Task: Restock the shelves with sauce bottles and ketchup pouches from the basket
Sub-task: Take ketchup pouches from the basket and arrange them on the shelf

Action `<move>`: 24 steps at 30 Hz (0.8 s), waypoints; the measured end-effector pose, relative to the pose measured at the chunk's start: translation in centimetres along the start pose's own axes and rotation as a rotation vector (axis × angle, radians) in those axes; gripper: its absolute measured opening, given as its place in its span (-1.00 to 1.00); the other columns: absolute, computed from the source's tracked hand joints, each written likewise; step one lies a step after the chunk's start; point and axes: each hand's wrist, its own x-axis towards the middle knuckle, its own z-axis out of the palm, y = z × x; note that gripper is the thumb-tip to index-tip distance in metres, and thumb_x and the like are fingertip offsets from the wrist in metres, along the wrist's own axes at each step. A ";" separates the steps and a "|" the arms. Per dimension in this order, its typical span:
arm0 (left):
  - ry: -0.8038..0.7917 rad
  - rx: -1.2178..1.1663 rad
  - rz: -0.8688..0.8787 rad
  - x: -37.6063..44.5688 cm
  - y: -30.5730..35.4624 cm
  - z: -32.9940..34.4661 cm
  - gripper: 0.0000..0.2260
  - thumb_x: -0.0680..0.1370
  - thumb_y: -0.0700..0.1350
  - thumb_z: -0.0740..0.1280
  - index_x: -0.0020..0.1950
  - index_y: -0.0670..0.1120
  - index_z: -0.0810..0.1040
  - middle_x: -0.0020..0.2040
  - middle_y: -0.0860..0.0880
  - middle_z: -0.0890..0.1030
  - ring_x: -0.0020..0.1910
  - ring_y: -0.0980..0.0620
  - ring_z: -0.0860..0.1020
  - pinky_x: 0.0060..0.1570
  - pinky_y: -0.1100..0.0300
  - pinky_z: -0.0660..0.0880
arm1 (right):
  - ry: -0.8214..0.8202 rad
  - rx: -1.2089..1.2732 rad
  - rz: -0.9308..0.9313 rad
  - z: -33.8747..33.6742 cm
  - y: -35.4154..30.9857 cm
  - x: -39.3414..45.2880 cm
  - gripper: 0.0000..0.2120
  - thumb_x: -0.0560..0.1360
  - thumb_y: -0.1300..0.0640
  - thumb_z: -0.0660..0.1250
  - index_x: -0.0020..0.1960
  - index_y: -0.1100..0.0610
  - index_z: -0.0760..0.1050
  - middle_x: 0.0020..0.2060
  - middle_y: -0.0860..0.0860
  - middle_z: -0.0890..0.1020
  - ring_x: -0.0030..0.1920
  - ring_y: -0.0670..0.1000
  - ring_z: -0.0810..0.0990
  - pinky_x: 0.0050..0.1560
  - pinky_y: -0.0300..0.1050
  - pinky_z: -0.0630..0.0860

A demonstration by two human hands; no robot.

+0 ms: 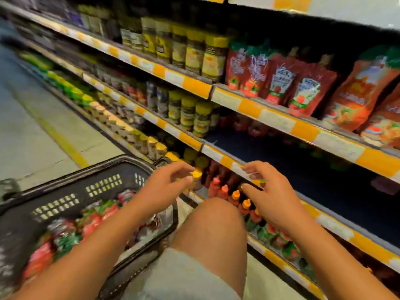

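A black plastic basket [71, 185] stands on the floor at lower left, holding several red and green pouches and bottles [86, 224]. My left hand [164, 187] hovers above the basket's right rim, fingers loosely spread, holding nothing. My right hand [268, 198] hangs empty with relaxed fingers in front of the low shelf, just over a row of sauce bottles [236, 198] with orange and red caps. Red ketchup pouches [281, 83] stand on the upper shelf at right. The shelf [324, 169] behind my right hand is mostly bare and dark.
Jars with yellow lids [194, 50] fill the upper shelves to the left. Shelf edges [249, 105] carry orange and white strips. My bare knee [214, 226] sits between basket and shelves. Tiled aisle floor [32, 126] with a yellow line stretches left.
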 end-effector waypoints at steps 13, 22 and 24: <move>0.408 0.081 -0.687 -15.7 -18.9 -16.4 -0.94 0.58 -0.19 0.45 0.04 -0.07 0.66 -0.05 -0.09 0.69 -0.06 -0.08 0.64 -0.07 0.04 0.55 | -0.445 -0.018 -0.178 19.1 -11.8 3.8 -0.65 0.57 0.12 0.42 0.33 -0.02 0.49 0.25 -0.08 0.52 0.25 -0.05 0.52 0.24 -0.05 0.47; 0.396 0.133 -0.945 -16.2 -26.0 -15.5 -0.84 0.55 -0.08 0.48 0.08 -0.08 0.61 0.09 -0.08 0.61 0.04 -0.08 0.59 0.13 0.00 0.56 | -0.737 -0.086 0.023 29.6 -11.4 5.9 -0.59 0.57 0.12 0.45 0.37 0.05 0.43 0.24 0.05 0.53 -0.09 0.03 0.60 -0.26 -0.11 0.49; 0.421 0.103 -0.971 -15.8 -26.5 -15.2 -0.84 0.53 -0.08 0.48 0.07 -0.06 0.60 0.07 -0.10 0.63 0.01 -0.09 0.60 0.10 -0.03 0.59 | -0.793 -0.102 0.066 31.4 -11.0 6.0 -0.58 0.56 0.13 0.45 0.37 0.07 0.42 0.16 0.05 0.56 -0.22 0.02 0.58 -0.30 -0.12 0.47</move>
